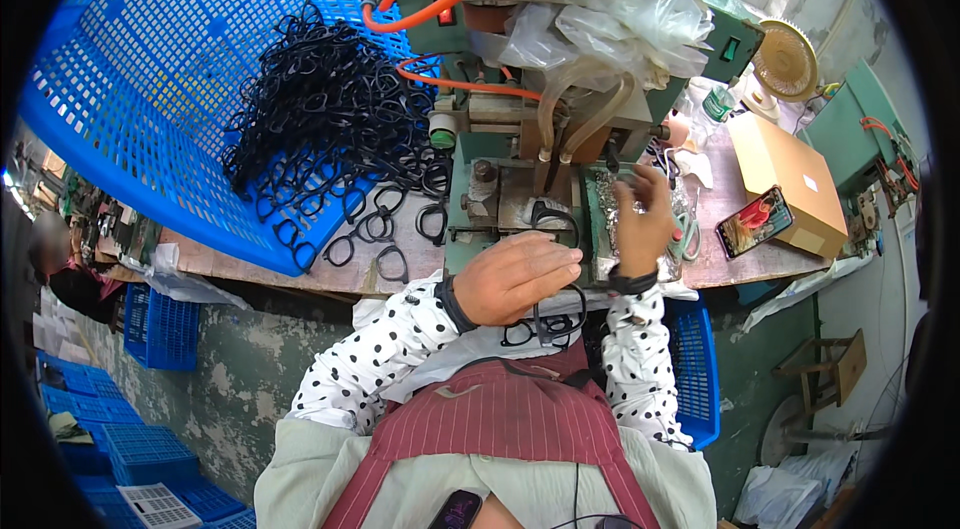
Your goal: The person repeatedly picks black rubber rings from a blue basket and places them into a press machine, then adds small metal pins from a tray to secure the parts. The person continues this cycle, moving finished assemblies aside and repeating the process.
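Note:
My left hand (513, 276) lies palm down at the bench's front edge, fingers closed over a black glasses frame (556, 223) on the green machine's plate (505, 209). More black frames (545, 329) hang below that hand, against my lap. My right hand (643, 219) is raised beside the plate with fingers apart, over a tray of small shiny metal parts (603, 197); whether it pinches one I cannot tell. A heap of black glasses frames (330, 119) spills from a tilted blue plastic crate (160, 79) onto the wooden bench at left.
The green press machine (560, 49) with orange hoses and plastic wrap fills the bench's middle. At right lie a phone (753, 221), a cardboard box (790, 179) and a small fan (785, 59). Blue crates (150, 449) are stacked on the floor at left, where another person (60, 259) sits.

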`<move>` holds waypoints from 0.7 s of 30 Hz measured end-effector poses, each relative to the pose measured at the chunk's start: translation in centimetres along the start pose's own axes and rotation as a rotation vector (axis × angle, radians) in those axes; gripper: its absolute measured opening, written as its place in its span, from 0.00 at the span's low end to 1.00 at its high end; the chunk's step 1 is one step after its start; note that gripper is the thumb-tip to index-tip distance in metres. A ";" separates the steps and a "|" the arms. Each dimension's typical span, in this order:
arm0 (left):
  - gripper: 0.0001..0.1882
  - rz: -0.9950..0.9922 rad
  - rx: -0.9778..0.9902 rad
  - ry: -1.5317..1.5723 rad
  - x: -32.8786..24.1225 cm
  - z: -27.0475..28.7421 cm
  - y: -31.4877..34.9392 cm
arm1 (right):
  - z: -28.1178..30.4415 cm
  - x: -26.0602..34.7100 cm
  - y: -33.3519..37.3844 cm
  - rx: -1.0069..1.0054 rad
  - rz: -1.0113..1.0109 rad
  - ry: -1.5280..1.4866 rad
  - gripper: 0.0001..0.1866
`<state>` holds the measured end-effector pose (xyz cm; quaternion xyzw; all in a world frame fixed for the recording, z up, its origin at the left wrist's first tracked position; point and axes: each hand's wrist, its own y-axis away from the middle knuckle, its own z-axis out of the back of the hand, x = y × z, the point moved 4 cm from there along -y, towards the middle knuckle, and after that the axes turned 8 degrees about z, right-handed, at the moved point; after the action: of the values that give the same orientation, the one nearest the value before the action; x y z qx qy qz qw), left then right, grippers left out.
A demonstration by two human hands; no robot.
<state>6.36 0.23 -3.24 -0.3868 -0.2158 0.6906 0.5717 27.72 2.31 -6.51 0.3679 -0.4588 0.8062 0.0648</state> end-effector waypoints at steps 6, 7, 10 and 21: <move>0.24 -0.012 0.047 0.006 0.2 -0.1 0.3 | 4.0 -8.4 1.0 0.278 -0.182 0.310 0.14; 0.21 -0.007 0.053 0.000 0.4 -0.1 0.4 | 4.5 -7.5 1.3 0.372 -0.115 0.470 0.15; 0.22 0.003 0.046 0.005 0.3 -0.1 0.4 | 3.7 -8.0 3.3 0.597 -0.014 0.715 0.15; 0.08 0.433 -0.471 -0.195 5.1 3.5 5.2 | 2.4 -9.1 3.4 0.109 -0.136 0.098 0.05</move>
<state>0.14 4.29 -6.37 -0.4774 -0.3360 0.7610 0.2830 34.03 0.58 -14.06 0.3614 -0.3847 0.8406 0.1214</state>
